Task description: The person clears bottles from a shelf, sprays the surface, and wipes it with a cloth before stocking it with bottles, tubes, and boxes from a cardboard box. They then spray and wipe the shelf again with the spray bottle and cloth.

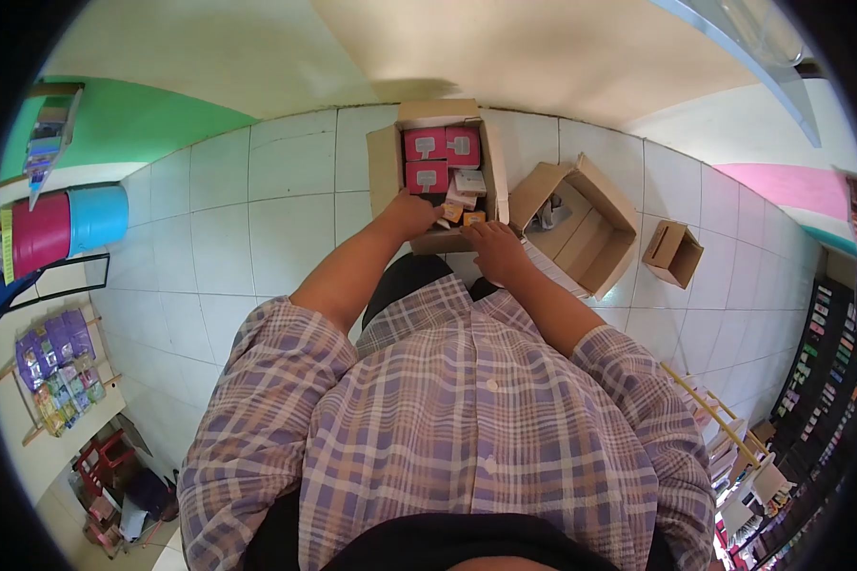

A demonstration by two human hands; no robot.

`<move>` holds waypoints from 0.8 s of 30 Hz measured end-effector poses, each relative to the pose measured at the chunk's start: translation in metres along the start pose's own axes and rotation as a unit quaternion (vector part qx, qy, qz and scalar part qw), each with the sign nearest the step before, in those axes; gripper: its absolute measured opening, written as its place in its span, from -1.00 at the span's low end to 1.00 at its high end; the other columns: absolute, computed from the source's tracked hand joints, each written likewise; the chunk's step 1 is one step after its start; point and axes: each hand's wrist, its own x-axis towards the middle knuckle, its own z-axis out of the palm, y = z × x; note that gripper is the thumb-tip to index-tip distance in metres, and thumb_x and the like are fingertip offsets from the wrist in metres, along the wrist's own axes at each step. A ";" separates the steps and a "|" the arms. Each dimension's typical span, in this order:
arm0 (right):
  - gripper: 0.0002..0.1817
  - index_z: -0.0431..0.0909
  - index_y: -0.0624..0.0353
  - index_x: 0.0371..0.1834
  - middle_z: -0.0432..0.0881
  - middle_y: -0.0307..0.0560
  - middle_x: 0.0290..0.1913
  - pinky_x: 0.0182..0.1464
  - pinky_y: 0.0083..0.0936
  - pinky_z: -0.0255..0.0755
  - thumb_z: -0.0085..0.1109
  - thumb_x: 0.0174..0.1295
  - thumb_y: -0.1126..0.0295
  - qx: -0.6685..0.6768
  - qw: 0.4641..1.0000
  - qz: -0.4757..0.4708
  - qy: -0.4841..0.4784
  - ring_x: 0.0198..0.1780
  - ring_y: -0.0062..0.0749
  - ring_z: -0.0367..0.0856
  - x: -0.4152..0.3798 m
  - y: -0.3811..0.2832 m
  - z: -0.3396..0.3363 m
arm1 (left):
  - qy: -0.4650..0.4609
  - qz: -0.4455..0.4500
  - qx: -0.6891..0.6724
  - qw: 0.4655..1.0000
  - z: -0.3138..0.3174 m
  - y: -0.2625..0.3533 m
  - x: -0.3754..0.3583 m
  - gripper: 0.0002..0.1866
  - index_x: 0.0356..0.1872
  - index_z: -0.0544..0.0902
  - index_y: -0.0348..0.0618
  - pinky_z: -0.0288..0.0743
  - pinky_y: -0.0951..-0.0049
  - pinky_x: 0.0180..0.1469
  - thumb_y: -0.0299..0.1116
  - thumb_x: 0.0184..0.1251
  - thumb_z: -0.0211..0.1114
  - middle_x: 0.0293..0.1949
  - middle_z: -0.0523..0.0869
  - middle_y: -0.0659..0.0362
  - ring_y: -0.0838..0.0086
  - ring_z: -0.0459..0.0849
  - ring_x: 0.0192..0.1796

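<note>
An open cardboard box (493, 152) stands on the floor before me, its flaps folded outward. Pink boxes (428, 177) with pale labels fill its far and left part. Small pale cartons (468, 183) lie on the right, and a small orange carton (473, 218) is at the near side. My left hand (411, 215) reaches over the near left corner, fingers curled beside small cartons; what they hold, if anything, is hidden. My right hand (495, 249) rests at the near right edge, fingers apart, their tips by the orange carton.
A second open cardboard box (590, 262) with a greyish item inside stands to the right, and beyond it a smaller cardboard box (673, 253). The wall (505, 57) rises just behind. Left are red and blue drums (98, 221); at far right stands a dark stocked shelf (819, 362).
</note>
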 end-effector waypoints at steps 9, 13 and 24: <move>-0.37 0.40 0.16 0.32 0.52 0.06 0.20 0.42 -0.19 0.27 0.38 0.17 0.29 0.074 0.996 0.050 -0.019 0.28 -0.04 0.50 0.004 -0.003 -0.001 | 0.036 0.063 -0.016 0.997 0.006 -0.014 0.001 -0.80 -0.11 0.76 0.08 0.55 0.13 0.01 -0.30 0.30 0.25 -0.23 0.79 0.13 0.19 0.78 -0.15; -0.33 0.35 0.17 0.36 0.54 0.13 0.22 0.36 -0.19 0.37 0.40 0.18 0.32 0.248 0.957 0.147 0.032 0.29 0.03 0.51 0.017 -0.002 -0.010 | 0.080 0.032 -0.203 0.975 -0.027 -0.015 -0.009 -0.79 -0.10 0.77 -0.04 0.59 0.21 -0.03 -0.27 0.36 0.26 -0.19 0.76 0.03 0.10 0.74 -0.12; -0.37 0.38 0.15 0.37 0.61 -0.13 0.20 0.18 -0.34 0.52 0.39 0.28 0.24 0.583 0.791 0.182 -0.026 0.17 -0.38 0.61 0.041 0.025 -0.023 | 0.142 -0.084 -0.580 0.798 -0.114 -0.008 -0.019 -0.72 -0.05 0.76 -0.22 0.58 0.46 -0.07 -0.22 0.47 0.29 -0.21 0.80 0.13 0.53 0.71 -0.23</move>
